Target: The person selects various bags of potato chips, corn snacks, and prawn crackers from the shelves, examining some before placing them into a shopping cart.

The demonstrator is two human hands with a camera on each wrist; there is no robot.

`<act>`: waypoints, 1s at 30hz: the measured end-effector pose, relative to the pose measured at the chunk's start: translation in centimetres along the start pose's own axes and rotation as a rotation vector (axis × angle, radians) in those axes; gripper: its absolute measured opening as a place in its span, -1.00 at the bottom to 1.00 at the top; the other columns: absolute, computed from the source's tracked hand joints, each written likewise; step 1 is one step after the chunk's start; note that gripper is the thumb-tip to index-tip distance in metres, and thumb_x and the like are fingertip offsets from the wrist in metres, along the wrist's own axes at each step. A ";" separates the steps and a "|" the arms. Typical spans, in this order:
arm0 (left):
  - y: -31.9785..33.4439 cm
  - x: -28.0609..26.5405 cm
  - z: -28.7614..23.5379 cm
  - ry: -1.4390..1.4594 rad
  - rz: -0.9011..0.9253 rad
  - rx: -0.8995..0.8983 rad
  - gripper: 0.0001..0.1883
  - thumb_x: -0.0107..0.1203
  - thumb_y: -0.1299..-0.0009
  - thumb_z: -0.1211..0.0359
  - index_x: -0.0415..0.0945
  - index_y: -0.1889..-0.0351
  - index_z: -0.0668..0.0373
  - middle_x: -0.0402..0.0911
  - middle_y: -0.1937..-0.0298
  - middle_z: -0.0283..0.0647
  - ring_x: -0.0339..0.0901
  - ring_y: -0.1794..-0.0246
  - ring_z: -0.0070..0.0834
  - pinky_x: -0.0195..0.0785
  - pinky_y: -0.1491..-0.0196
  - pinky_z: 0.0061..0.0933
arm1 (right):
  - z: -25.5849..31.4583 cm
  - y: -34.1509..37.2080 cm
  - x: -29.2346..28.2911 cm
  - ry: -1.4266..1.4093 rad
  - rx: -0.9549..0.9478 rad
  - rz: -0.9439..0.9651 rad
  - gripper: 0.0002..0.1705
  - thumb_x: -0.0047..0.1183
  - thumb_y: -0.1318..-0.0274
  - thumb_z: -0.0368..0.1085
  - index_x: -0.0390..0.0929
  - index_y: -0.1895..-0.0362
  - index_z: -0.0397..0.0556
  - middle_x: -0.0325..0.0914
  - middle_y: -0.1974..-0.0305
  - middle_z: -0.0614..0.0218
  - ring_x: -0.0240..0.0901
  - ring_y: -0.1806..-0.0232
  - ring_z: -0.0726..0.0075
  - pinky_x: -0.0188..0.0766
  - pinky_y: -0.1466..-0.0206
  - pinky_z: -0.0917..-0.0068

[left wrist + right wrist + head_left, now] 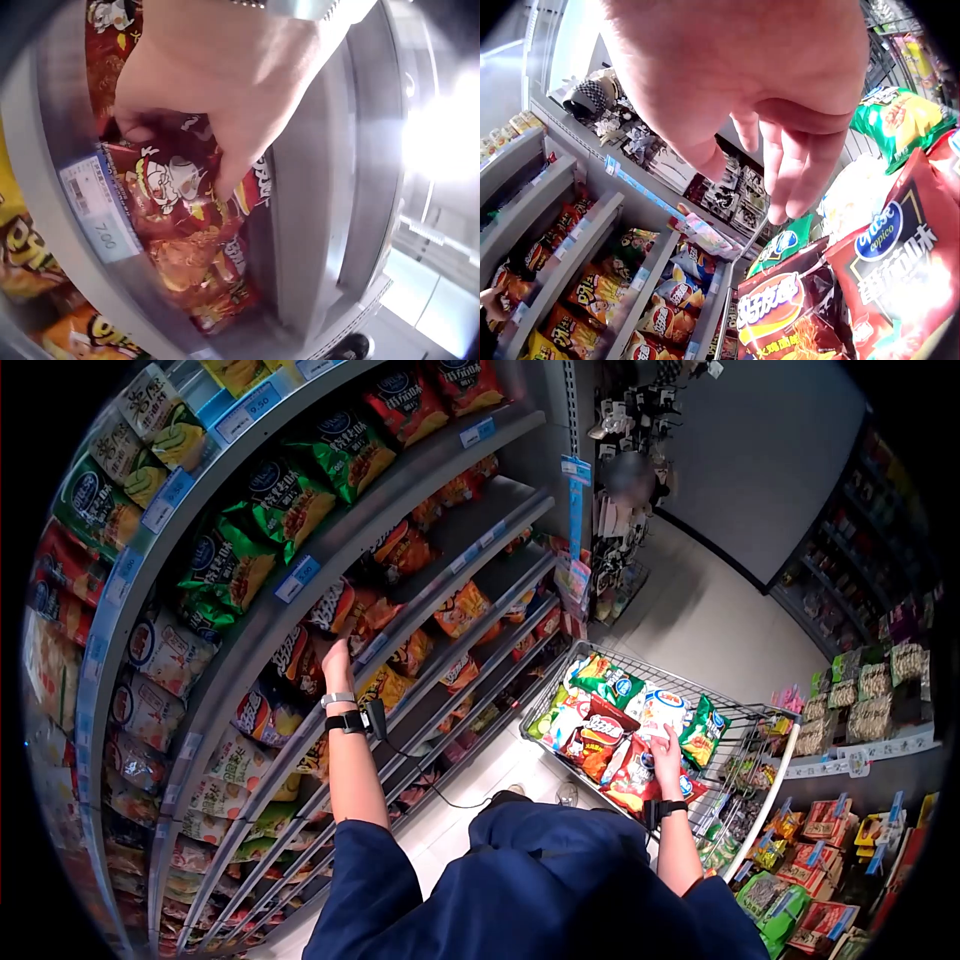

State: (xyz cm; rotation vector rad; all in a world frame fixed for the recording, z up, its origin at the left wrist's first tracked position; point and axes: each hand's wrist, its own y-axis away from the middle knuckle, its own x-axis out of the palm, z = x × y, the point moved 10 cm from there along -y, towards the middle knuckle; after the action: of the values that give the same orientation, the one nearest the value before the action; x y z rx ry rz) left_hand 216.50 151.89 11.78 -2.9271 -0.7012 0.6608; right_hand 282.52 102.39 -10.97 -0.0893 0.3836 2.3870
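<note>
My left hand (337,665) reaches into a middle shelf on the left. In the left wrist view, its thumb and fingers grip the top of a dark red snack bag (176,187) with a cartoon figure on it. More red bags lie against this one, behind the shelf lip. Over the shopping cart (745,710), my right hand (665,757) hangs with fingers loosely extended and holds nothing. Below it are a red chip bag (900,262), a dark red snack bag (787,315) and a green chip bag (904,120), lying in the cart among several others.
Shelves of bagged snacks rise along the left, with a price tag (101,214) on the lip below my left hand. Hanging goods (625,510) line the far end. A rack of packets (820,840) stands right of the cart. Pale floor (690,580) shows beyond the cart.
</note>
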 end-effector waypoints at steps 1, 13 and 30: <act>2.1 -0.8 -2.6 0.176 -0.040 -0.032 -0.34 0.37 -0.26 0.08 0.48 -0.17 0.35 0.67 -0.03 -0.06 0.55 -0.10 -0.25 0.32 -0.24 -0.33 | 0.5 0.1 -0.5 -0.029 -0.002 -0.005 -0.34 0.09 -0.29 -0.37 0.21 -0.43 -0.02 0.59 0.14 0.30 0.49 0.16 0.56 0.42 0.13 0.64; 35.7 17.1 -13.0 0.547 0.919 -0.132 -0.48 0.34 -0.30 0.41 0.36 -0.15 0.38 0.61 -0.06 -0.13 0.59 -0.03 -0.51 0.47 -0.09 -0.45 | 16.8 6.0 8.6 -0.315 0.024 0.558 -0.28 0.02 -0.36 -0.11 0.08 -0.50 0.04 0.41 -0.26 0.17 0.47 -0.19 0.27 0.43 -0.18 0.40; 42.3 17.7 -8.0 0.362 1.284 -0.150 -0.37 0.06 -0.53 0.26 0.06 -0.49 0.18 0.56 -0.12 -0.13 0.53 -0.09 -0.47 0.40 -0.12 -0.47 | 6.9 2.6 2.8 -0.275 0.261 0.010 -0.38 0.17 -0.29 -0.07 0.31 -0.31 -0.09 0.57 0.06 0.44 0.47 0.15 0.67 0.47 0.30 0.62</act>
State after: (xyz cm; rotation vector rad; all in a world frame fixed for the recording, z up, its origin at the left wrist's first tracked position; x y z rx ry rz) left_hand 251.81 122.23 5.54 -3.1507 1.2943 0.0361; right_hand 279.01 104.41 -4.18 0.3561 0.5578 2.2961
